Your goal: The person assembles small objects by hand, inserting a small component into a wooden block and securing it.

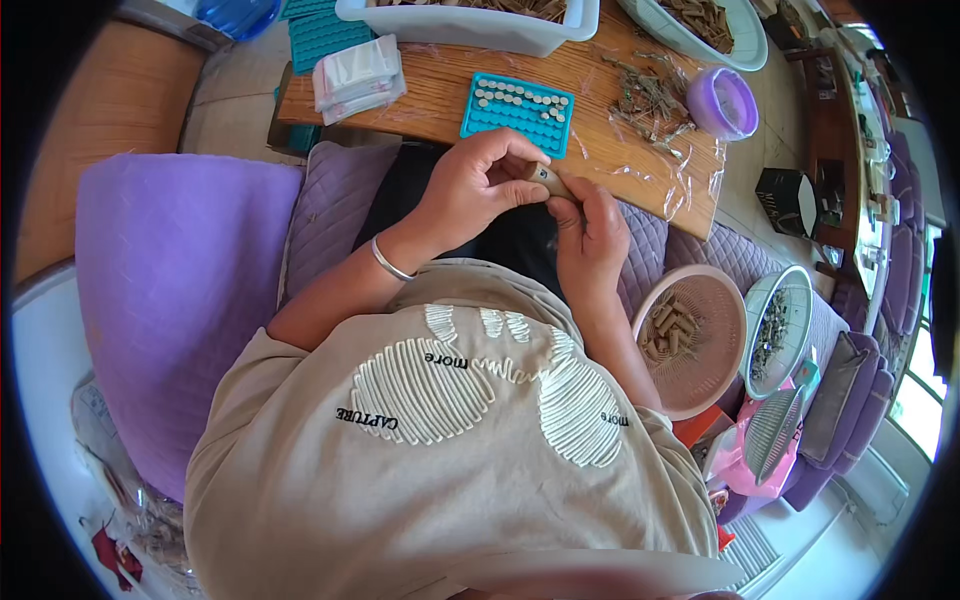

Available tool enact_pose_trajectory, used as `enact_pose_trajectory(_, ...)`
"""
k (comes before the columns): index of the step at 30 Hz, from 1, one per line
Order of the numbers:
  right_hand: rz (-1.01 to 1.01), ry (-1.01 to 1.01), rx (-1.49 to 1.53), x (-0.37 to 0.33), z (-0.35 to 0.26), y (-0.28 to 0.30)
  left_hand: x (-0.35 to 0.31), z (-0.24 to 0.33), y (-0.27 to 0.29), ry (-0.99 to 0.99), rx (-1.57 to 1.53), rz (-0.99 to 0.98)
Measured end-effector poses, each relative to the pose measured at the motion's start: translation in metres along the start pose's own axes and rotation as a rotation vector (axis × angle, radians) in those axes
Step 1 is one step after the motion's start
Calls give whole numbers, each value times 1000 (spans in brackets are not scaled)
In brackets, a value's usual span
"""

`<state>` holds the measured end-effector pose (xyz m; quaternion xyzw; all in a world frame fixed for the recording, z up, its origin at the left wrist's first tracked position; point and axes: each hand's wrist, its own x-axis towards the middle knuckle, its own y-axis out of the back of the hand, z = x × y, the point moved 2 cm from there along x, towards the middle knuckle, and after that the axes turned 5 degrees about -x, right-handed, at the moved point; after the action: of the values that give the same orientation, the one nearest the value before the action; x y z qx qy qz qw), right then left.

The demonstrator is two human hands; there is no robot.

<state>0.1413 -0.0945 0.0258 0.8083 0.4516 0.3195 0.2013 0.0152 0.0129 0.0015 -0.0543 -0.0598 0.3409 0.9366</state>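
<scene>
Between my two hands is a small tan, tube-like roll (547, 180) with a dark mark on its end. My left hand (468, 195) pinches it between thumb and fingers. On its other side, my right hand (592, 238) grips it with closed fingertips. Just beyond my hands, a teal tray (552, 142) with rows of round wells lies at the table's near edge. Several small whitish round pieces (515, 94) sit in its far rows. To my right, a pink basket (655, 390) holds several similar tan rolls (676, 325).
The wooden table (430, 95) carries a stack of clear packets (360, 78), a white bin (480, 32) of brown pieces, a heap of twig-like scraps (650, 100) and a purple bowl (722, 103). A pale green basket (797, 320) stands right of the pink one. Purple cushioning (180, 300) is at left.
</scene>
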Motion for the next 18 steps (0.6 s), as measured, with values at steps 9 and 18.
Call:
enact_pose_trajectory(9,29,265,-28,35,-66,62,-1,-7,-13,94,-637,50)
enact_pose_trajectory(18,-143,606,1522,-4,-165,65,-17,14,-14,267,-1106,-20)
